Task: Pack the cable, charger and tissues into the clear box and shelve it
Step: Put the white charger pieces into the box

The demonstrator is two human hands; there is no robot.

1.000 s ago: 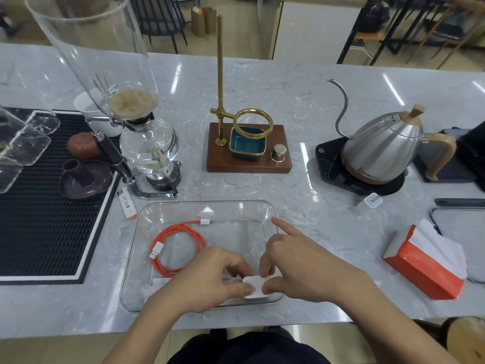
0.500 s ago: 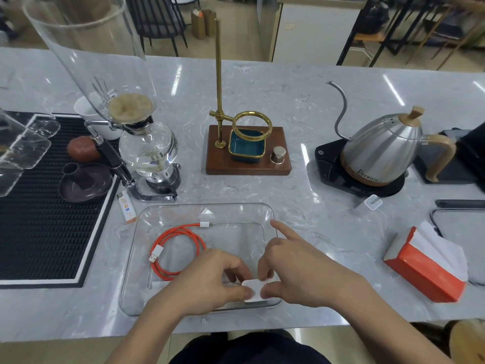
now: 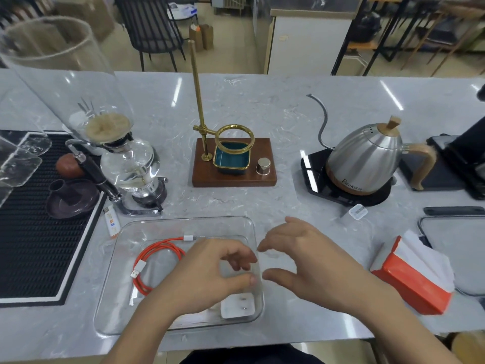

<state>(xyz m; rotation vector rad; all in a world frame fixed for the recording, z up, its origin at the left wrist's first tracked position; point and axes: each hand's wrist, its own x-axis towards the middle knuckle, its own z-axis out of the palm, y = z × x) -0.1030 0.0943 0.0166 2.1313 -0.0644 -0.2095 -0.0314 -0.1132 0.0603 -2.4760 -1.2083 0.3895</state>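
Charger, white and square, lies prongs-up in clear box.

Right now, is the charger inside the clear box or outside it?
Inside. The charger lies on the floor of the box, in its near right corner, prongs up; neither hand touches it.

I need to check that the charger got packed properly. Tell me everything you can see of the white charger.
The white charger is a small, rounded square block that looks like glossy plastic. It lies flat in the near right corner of the clear box, the face with two short metal prongs turned up. Neither hand touches it; the left hand hovers just above. It lies apart from the orange cable.
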